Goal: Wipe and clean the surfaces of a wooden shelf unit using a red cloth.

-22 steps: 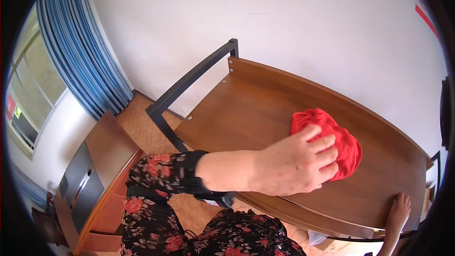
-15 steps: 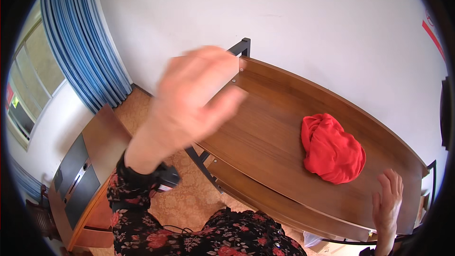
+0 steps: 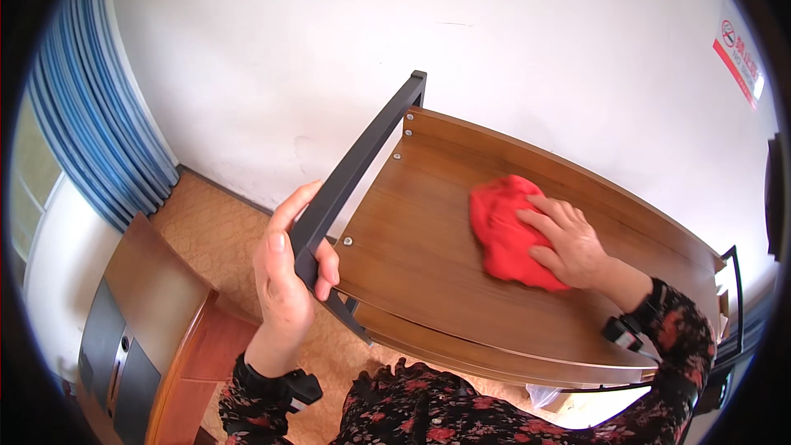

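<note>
My left hand is wrapped round the near end of a black metal frame bar, thumb and fingers on either side of it. This bar stands at the left end of a brown wooden shelf. Over on the shelf board, a bunched red cloth lies under my right hand. The fingers of that hand are spread and bent over the cloth's right side, holding it against the wood. Its palm hides part of the cloth.
A lower board runs beneath the shelf's front edge. The far edge has a raised wooden lip along the white wall. To the left stands a brown desk with a dark panel; a blue curtain hangs behind it.
My left hand has come down from mid-air and closed on the frame bar. My right hand has moved onto the red cloth, which now lies farther left and is flatter.
</note>
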Tool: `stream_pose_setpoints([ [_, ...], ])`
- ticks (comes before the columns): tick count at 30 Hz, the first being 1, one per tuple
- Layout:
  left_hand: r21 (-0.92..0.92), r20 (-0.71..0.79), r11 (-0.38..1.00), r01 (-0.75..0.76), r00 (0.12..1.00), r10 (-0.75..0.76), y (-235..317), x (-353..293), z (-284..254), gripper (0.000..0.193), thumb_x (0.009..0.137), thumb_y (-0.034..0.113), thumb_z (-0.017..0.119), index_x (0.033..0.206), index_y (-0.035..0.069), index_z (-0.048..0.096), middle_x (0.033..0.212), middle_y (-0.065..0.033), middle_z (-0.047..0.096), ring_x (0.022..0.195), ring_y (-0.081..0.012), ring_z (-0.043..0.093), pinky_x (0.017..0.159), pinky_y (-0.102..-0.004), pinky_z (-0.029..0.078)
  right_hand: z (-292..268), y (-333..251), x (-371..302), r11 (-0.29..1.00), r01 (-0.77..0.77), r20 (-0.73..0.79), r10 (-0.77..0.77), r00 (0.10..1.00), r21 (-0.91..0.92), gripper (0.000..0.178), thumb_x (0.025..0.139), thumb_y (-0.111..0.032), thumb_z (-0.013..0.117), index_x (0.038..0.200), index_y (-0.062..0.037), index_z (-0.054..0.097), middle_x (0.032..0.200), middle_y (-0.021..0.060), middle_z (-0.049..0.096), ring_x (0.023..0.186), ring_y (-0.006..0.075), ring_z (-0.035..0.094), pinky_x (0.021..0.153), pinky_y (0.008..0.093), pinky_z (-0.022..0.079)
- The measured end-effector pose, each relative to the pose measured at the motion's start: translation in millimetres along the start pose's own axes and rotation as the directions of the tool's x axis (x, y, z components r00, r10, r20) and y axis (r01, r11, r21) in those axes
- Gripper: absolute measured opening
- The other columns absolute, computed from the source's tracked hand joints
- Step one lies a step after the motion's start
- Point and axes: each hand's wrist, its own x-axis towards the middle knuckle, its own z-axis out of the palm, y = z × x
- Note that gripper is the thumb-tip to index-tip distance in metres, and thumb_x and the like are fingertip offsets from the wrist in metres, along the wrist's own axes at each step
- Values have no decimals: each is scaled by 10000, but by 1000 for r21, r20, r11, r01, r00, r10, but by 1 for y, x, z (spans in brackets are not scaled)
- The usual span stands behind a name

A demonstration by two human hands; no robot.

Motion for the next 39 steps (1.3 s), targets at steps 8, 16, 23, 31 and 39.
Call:
stream_pose_setpoints([
  [8,17,121,993,-120,986,117,-1,-15,18,688,969,544,341,1343,-28,421,569,-34,519,434,-62,413,407,-202,316,38,-64,151,999,-37,-46,35,998,-36,459,933,-440,472,1323,-201,504,1357,89,451,1229,331,421,1007,466,361],
  [16,-107,263,994,-33,963,60,-13,11,-9,719,916,607,433,1262,-23,445,524,-56,515,404,-87,417,398,-220,329,34,-83,105,972,226,-65,-222,973,57,408,924,-407,505,1269,-192,545,1338,84,460,1223,323,427,983,485,382],
  [23,-188,144,975,-118,979,146,-29,28,-39,644,970,562,338,1262,-5,427,501,13,401,373,-74,316,344,-204,274,-4,-8,-41,932,-358,-2,359,933,-61,408,852,-289,606,1237,-160,569,1348,108,478,1232,319,445,1030,452,368],
  [31,-188,55,973,-133,988,145,-37,42,-55,731,951,621,311,1265,-28,437,470,14,392,329,-55,263,322,-200,247,-35,110,-260,91,-941,-161,975,150,-325,476,969,-466,402,1356,-190,427,1392,174,420,1246,432,430,1005,526,401],
  [39,-170,68,967,-187,977,201,-31,45,-39,749,954,628,317,1308,-25,415,486,31,376,336,-43,244,335,-188,234,-30,113,-260,78,-932,-182,972,151,-354,514,973,-472,377,1388,-171,411,1403,164,419,1250,432,433,991,560,399],
])
